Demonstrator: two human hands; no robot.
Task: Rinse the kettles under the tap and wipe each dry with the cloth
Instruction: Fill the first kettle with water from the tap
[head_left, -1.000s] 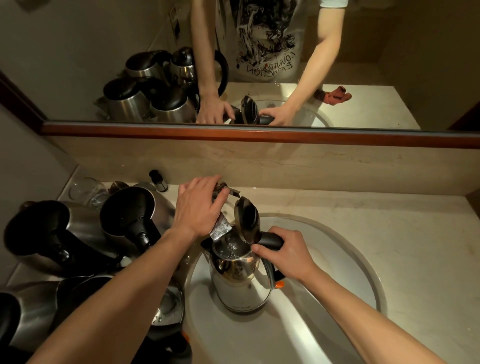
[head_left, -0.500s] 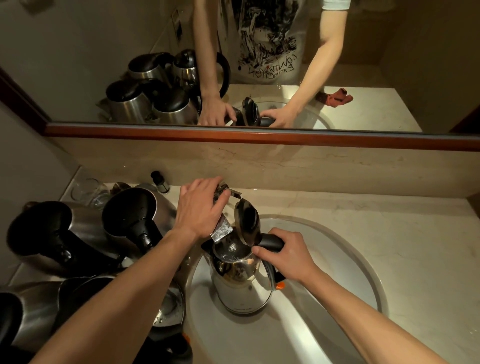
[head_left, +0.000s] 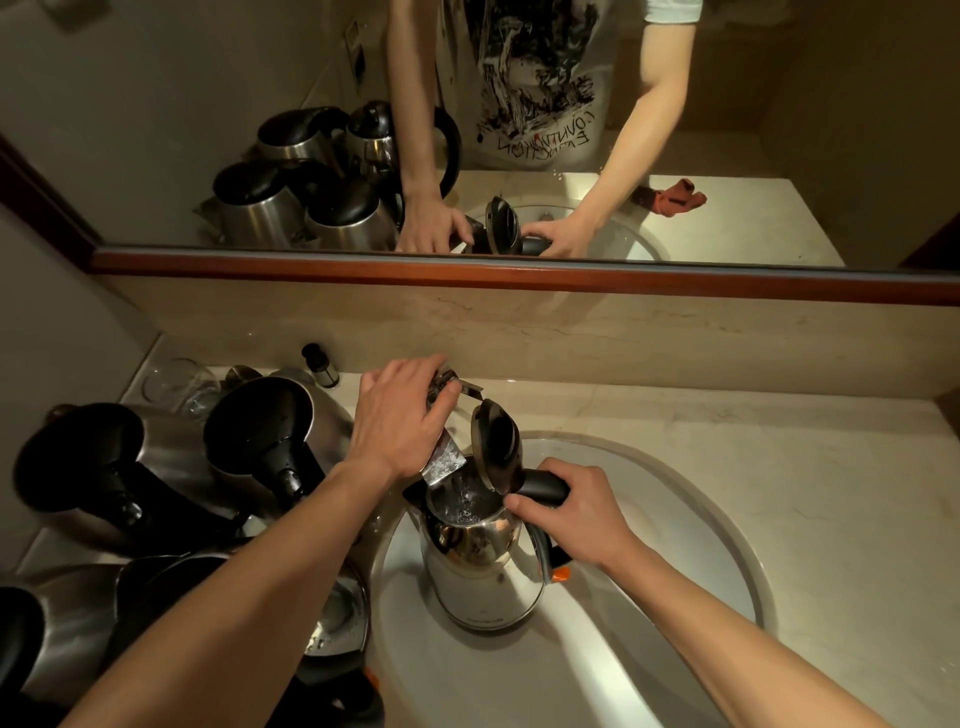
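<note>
Kettle of shiny steel (head_left: 480, 577), lid up, stands mid-frame in the pale basin (head_left: 717, 525); your right hand (head_left: 582, 512) grips its black handle, your left hand (head_left: 400, 415) closes on the chrome tap (head_left: 444, 460).

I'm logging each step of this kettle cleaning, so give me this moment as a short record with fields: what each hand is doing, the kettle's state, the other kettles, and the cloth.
left hand: on the chrome tap over the basin
right hand: gripping the black handle of the shiny steel kettle
kettle state: upright in the white oval sink, black lid flipped open, water visible inside
other kettles: steel kettles with black lids crowd the counter to the left
cloth: reddish cloth, seen only in the mirror, lying on the counter
</note>
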